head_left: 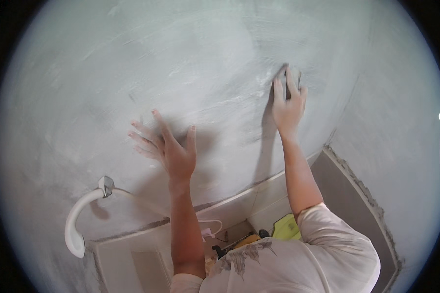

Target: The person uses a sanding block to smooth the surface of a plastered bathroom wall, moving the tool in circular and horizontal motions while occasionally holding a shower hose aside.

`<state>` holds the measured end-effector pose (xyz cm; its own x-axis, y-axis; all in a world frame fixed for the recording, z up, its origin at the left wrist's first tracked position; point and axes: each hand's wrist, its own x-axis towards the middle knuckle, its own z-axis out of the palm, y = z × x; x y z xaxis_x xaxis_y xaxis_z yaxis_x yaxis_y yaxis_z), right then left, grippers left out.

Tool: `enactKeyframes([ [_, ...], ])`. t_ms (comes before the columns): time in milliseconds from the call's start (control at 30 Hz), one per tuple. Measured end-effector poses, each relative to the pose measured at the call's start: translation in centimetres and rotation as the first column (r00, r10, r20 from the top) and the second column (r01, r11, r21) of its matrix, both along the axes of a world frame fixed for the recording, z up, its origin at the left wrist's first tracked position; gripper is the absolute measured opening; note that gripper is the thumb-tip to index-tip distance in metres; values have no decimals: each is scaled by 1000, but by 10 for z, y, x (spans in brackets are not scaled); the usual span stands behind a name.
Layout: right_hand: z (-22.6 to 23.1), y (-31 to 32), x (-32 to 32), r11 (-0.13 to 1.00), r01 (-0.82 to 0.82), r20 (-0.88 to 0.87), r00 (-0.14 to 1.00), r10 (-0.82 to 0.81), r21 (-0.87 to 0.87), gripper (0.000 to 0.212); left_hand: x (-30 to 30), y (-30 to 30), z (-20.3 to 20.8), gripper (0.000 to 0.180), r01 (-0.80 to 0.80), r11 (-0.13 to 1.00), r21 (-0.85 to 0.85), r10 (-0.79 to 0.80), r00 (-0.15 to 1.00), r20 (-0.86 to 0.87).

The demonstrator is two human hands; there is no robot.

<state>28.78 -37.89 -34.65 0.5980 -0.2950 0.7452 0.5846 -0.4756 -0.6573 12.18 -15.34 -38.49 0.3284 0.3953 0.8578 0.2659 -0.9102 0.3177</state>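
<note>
My right hand is raised to the grey plastered wall, its fingers closed over a small, flat, dusty sanding pad with dark edges. The pad lies against the wall, partly covered by the fingers, and its exact make is hard to tell. White dust coats the fingers. Lower and to the left, my left hand is open with fingers spread and nothing in it. It hovers close to the wall and casts a shadow to its right; whether the fingertips touch cannot be told.
A white hand shower hangs in a chrome bracket at the lower left, its hose running behind my left arm. Pale tiles with a rough top edge meet the plaster below. A yellow-green object and other items lie low behind my shirt.
</note>
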Motion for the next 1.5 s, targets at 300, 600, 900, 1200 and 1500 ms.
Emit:
enactKeyframes([
  [300,26,73,-89,852,-338,32,924,381,-400,51,-10,21,-6,102,-61,998,23,63,992,-111],
  [600,53,51,-56,998,45,-14,999,-46,-48,49,-43,47,-7,105,-61,998,-22,58,994,-95],
  [900,57,46,-43,988,-123,-50,990,128,96,52,-72,100,-17,121,-181,981,68,188,974,-128],
  [1200,-3,132,-131,897,-432,-183,894,410,-100,58,-77,107,-20,122,-159,987,18,160,986,-56],
  [1500,65,79,-61,957,-1,-66,998,21,289,52,-74,110,-27,120,-143,989,36,144,990,-7],
])
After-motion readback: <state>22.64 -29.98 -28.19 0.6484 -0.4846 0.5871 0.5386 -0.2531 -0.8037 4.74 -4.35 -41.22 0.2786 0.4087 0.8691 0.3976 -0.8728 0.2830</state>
